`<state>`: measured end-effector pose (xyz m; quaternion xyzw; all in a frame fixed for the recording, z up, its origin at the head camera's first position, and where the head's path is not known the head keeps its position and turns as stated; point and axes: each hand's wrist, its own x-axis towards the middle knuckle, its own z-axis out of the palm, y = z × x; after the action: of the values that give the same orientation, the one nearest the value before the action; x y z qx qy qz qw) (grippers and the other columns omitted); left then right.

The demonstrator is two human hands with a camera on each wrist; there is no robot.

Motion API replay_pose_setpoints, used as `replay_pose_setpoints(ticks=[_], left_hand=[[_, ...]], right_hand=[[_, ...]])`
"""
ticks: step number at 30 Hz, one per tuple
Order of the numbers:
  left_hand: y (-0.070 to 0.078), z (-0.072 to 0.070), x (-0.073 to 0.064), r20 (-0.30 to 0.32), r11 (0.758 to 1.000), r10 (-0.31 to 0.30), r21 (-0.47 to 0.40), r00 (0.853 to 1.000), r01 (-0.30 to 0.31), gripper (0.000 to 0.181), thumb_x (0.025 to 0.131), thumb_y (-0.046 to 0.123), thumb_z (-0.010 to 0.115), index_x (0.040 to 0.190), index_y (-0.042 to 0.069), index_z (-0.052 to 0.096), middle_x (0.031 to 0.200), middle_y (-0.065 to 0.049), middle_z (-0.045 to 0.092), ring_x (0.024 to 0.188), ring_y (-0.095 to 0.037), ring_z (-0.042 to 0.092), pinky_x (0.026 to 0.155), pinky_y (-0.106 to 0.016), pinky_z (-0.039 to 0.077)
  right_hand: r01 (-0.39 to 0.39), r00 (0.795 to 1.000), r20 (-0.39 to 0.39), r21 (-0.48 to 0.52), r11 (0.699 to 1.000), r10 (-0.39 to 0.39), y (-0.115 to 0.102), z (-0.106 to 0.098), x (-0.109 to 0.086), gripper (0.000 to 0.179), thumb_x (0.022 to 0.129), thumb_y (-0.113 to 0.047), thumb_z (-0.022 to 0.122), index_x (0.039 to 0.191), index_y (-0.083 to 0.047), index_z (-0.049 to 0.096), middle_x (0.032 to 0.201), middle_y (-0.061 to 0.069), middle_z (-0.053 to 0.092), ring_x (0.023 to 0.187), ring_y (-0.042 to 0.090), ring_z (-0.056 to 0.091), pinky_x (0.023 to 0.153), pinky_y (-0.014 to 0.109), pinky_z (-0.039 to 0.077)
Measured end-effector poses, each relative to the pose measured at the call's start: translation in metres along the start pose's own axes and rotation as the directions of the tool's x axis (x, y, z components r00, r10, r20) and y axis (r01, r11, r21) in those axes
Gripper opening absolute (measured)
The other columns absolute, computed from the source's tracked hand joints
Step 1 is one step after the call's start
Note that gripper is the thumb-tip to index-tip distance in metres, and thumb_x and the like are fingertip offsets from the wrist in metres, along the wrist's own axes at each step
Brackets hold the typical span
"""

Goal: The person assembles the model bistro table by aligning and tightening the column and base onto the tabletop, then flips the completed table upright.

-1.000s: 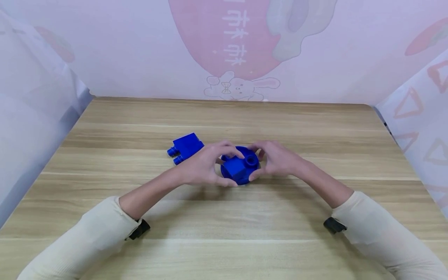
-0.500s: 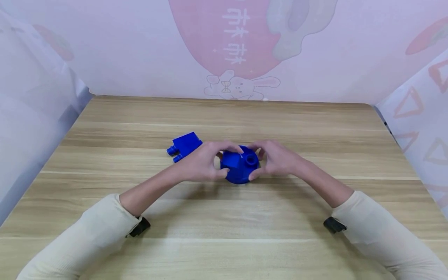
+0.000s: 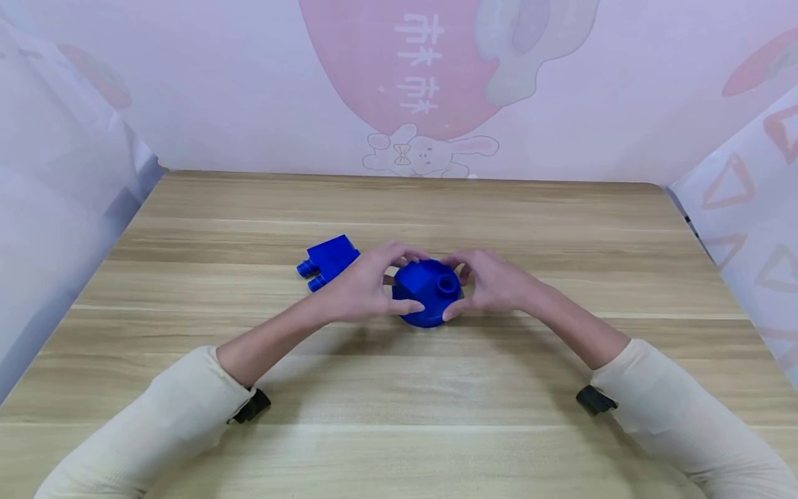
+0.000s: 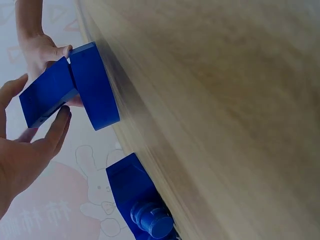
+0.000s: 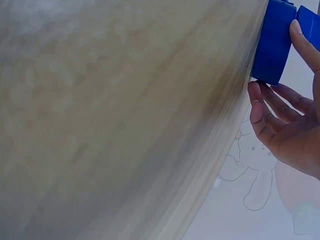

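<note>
In the middle of the table, a round blue base (image 3: 427, 317) lies with a raised ring-shaped socket on its right side. An angular blue block (image 3: 414, 278) sits on it, tilted outward from the base in the left wrist view. My left hand (image 3: 361, 287) spreads around the block from the left; a fingertip is at the block's lower edge, and the thumb stands slightly apart from it. From the right, my right hand (image 3: 495, 283) holds the base's rim between thumb and fingers, as the right wrist view (image 5: 295, 120) also shows my right hand.
Left of the hands lies another blue piece (image 3: 333, 256) with two ridged pegs, partly behind the left hand. The wood-grain table (image 3: 399, 416) ends at a printed pale backdrop (image 3: 249, 90). Black wrist devices (image 3: 252, 405) sit on both sleeves.
The left thumb moved in toward the base, then its fingers spread off the block's top. The block has turned on the base. The right hand keeps its place.
</note>
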<state>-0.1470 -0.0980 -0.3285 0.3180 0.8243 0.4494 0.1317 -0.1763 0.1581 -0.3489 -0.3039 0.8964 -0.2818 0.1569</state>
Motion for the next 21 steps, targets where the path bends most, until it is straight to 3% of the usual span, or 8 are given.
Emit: replay_pose_setpoints(ticks=[3, 6, 11, 15, 17, 21], left_hand=[[-0.0003, 0.0009, 0.0013, -0.037, 1.0, -0.021, -0.012, 0.999, 0.021, 0.063, 0.085, 0.01, 0.086, 0.139, -0.002, 0.056, 0.134, -0.017, 0.062, 0.12, -0.032, 0.063, 0.093, -0.042, 0.06], [-0.0006, 0.0014, 0.0021, -0.043, 0.999, -0.006, -0.035, 0.999, 0.004, 0.061, 0.086, 0.004, 0.082, 0.14, -0.004, 0.055, 0.135, -0.018, 0.064, 0.119, -0.032, 0.064, 0.092, -0.04, 0.06], [-0.001, 0.0023, 0.0064, 0.014, 0.997, 0.051, -0.063, 0.999, -0.05, 0.054, 0.091, -0.006, 0.071, 0.142, -0.005, 0.052, 0.141, -0.019, 0.06, 0.131, -0.032, 0.058, 0.099, -0.042, 0.056], [-0.0003, 0.0038, 0.0092, 0.041, 0.998, 0.052, -0.043, 0.998, -0.05, 0.055, 0.094, -0.005, 0.069, 0.145, -0.003, 0.049, 0.142, -0.017, 0.06, 0.134, -0.031, 0.055, 0.103, -0.044, 0.053], [0.0013, 0.005, 0.0093, 0.014, 0.999, 0.029, -0.016, 0.999, -0.028, 0.058, 0.093, 0.0, 0.074, 0.145, -0.002, 0.048, 0.14, -0.017, 0.061, 0.131, -0.03, 0.056, 0.102, -0.044, 0.054], [0.0047, 0.0091, 0.009, -0.109, 0.996, -0.053, 0.068, 0.993, 0.061, 0.063, 0.086, 0.021, 0.086, 0.135, 0.001, 0.053, 0.125, -0.014, 0.065, 0.114, -0.027, 0.062, 0.093, -0.04, 0.057]], right_hand=[[-0.006, 1.0, 0.002, 0.003, 1.0, 0.006, -0.0004, 0.0001, -0.0002, 0.089, 0.073, -0.033, 0.096, 0.142, 0.007, 0.056, 0.135, 0.019, 0.065, 0.103, 0.028, 0.067, 0.091, 0.043, 0.058], [-0.001, 1.0, 0.0, 0.002, 1.0, 0.001, -0.0003, 0.0002, -0.0003, 0.089, 0.073, -0.033, 0.096, 0.141, 0.007, 0.056, 0.135, 0.02, 0.065, 0.103, 0.028, 0.067, 0.09, 0.043, 0.058], [0.013, 1.0, 0.0, 0.011, 1.0, -0.013, 0.0002, 0.0002, 0.0, 0.089, 0.073, -0.032, 0.097, 0.142, 0.007, 0.055, 0.136, 0.02, 0.064, 0.102, 0.028, 0.068, 0.09, 0.042, 0.058], [0.012, 1.0, -0.001, 0.018, 1.0, -0.012, 0.0003, 0.0001, 0.0, 0.088, 0.072, -0.03, 0.097, 0.141, 0.006, 0.056, 0.136, 0.019, 0.065, 0.101, 0.028, 0.068, 0.089, 0.041, 0.058], [0.01, 1.0, -0.001, 0.016, 1.0, -0.01, 0.0002, 0.0002, -0.0002, 0.087, 0.073, -0.03, 0.097, 0.141, 0.006, 0.056, 0.135, 0.018, 0.065, 0.101, 0.028, 0.067, 0.089, 0.041, 0.058], [0.007, 1.0, 0.002, 0.014, 1.0, -0.007, 0.0003, 0.0001, 0.0001, 0.086, 0.074, -0.031, 0.096, 0.14, 0.007, 0.056, 0.134, 0.019, 0.065, 0.102, 0.028, 0.067, 0.09, 0.042, 0.058]])
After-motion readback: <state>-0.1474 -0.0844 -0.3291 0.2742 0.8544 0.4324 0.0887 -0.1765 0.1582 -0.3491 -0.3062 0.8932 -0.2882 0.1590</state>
